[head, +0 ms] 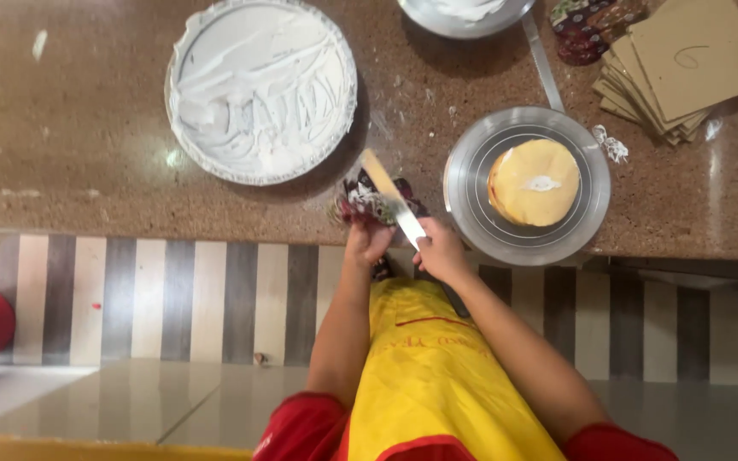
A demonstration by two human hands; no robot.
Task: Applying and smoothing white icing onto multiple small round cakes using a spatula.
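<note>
Now the left hand (pixel 367 242) grips a patterned cloth (pixel 369 203) at the surface's near edge, while the right hand (pixel 440 252) clenches the handle of a palette knife (pixel 395 201) lying across it. The blade looks stiff, thin and cream-slick, so it's best held by the handle; the cloth is soft.

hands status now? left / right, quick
Left hand: closed on a patterned cloth at the counter edge.
Right hand: closed on the handle of a long spatula, blade lying across the cloth.
</note>
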